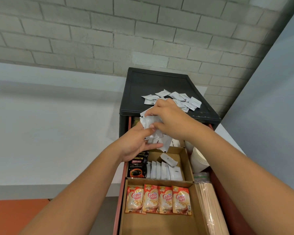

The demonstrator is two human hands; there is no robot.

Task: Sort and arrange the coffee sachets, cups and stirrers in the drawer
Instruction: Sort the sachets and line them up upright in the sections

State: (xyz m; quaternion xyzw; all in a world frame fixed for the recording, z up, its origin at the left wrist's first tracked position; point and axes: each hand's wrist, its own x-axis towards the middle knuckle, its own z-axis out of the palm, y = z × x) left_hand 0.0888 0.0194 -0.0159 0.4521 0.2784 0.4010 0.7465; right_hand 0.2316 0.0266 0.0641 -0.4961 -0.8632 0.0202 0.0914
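Both hands meet above the open drawer (121, 197) around a bundle of white sachets (150, 128). My left hand (136, 143) holds the bundle from below; my right hand (170, 119) pinches it from above. Loose white sachets (176, 99) lie scattered on the black cabinet top (151, 82). In the drawer, a cardboard box (185, 160) holds a row of upright white sachets (165, 172). Beside it stand black Kopiko sachets (137, 167). A nearer box holds several Coffee mate sachets (158, 199). White paper cups (198, 160) and bagged wooden stirrers (209, 206) lie along the right side.
The cabinet stands against a grey brick wall (109, 31). A white surface (49, 124) runs on the left, another white panel (270, 99) on the right. Orange floor (15, 216) shows at the lower left. The nearer box's front part (159, 224) is bare cardboard.
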